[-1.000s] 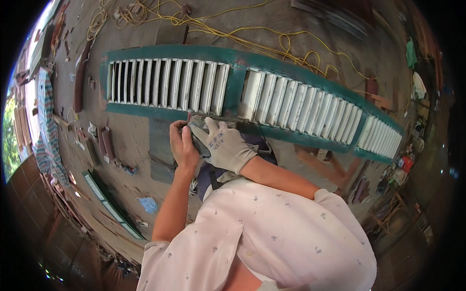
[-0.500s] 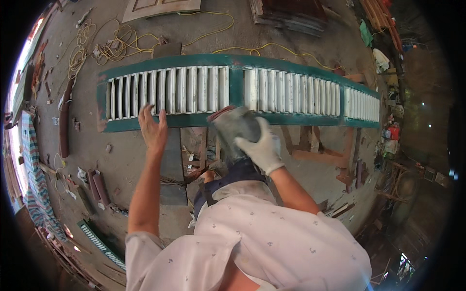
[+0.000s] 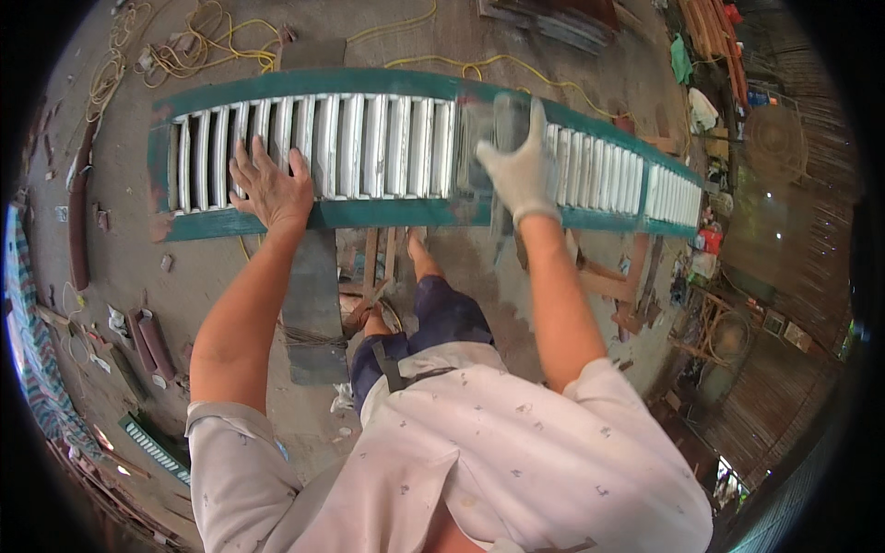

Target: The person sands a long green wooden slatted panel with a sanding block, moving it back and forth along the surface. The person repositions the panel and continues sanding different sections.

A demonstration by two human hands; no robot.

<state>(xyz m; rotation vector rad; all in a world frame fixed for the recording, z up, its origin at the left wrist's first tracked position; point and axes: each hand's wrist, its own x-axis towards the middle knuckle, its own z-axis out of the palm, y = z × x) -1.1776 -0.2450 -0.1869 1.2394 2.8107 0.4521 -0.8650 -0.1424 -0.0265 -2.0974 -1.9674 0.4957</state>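
Note:
A long green shutter (image 3: 318, 214) with white louvre slats lies across in front of me. My right hand (image 3: 522, 175), in a pale work glove, grips a dark grey sander (image 3: 506, 124), thumb on one side and fingers on the other. Motion smears this tool; it sits over the green crosspiece between two slatted sections. My bare left hand (image 3: 274, 187) lies on the slats of the left section near the lower rail, its fingers spread and holding nothing.
A dark board (image 3: 314, 304) sticks out beneath the shutter, beside wooden trestle parts (image 3: 636, 276). Yellow cable (image 3: 516, 63) runs along the far side and tangles at upper left. Brown rolls (image 3: 150, 343) and a smaller green slatted panel (image 3: 157, 447) lie on the floor at left.
The sander has moved from the near rail up and right onto the crosspiece. My left hand has come down onto the slats from hovering at the near edge.

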